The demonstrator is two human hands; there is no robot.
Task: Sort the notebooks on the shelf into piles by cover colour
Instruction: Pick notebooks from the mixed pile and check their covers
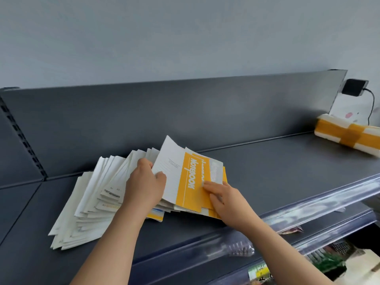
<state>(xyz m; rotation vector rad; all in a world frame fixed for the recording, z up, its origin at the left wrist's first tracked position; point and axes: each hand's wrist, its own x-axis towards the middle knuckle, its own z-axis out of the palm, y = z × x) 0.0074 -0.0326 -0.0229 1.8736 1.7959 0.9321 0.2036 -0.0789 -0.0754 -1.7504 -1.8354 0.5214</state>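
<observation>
Dark grey shelf (267, 171), seen from the head camera. The notebooks lie in one loose heap at its left-centre, not yet in separate piles. Left part of the heap: white-faced notebooks (92, 202), fanned out and overlapping, flat on the shelf. Right part: several yellow covers (202, 169) stacked askew. On top of them is a yellow notebook (186, 182) with a white band and the word NOTEBOOK, its left edge lifted off the heap.

Left hand (144, 186) — thumb curled over the lifted notebook's white band, fingers behind it, gripping that edge. Right hand (222, 198) — fingers straight and flat, pressing on the yellow covers by the notebook's lower right corner; it holds nothing.

A corner of a yellow-and-blue cover (156, 215) pokes out beneath the heap, under the left wrist. Far right on the shelf, well apart: a bundle crossed with orange tape (349, 136). Black adapter (354, 88) on the wall beyond.

Step in hand, as I judge it: parting the yellow covers from the white ones. Sorting looks barely begun, since no tidy pile shows. The next move calls for lifting the yellow lot clear without dragging the white fan, then setting it on bare shelf to the right. Thin covers likely slide, so the flat right hand should pin the lower ones while the left peels.
</observation>
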